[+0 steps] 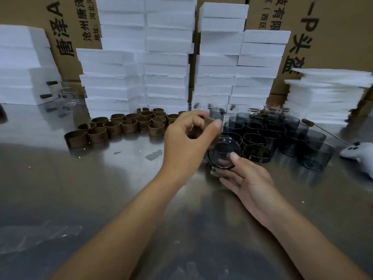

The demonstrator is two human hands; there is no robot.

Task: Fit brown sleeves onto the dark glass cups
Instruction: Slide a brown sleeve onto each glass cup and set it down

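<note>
My right hand [245,181] holds a dark glass cup [223,153] tilted toward me, thumb on its rim and fingers under it. Just above the cup, my left hand [189,142] pinches a brown sleeve [209,126] between thumb and fingers; most of the sleeve is hidden by the hand. Several loose brown sleeves [129,125] stand in a group on the metal table to the left. Several dark glass cups [278,136] stand clustered to the right, right behind the held cup.
Stacks of white foam boxes [165,63] and cardboard cartons [333,37] wall off the back. Clear glasses [69,97] stand far left. A white game controller [358,153] lies at the right edge. A thin stick [323,131] rests beside the cups. The metal table [101,188] spreads in front.
</note>
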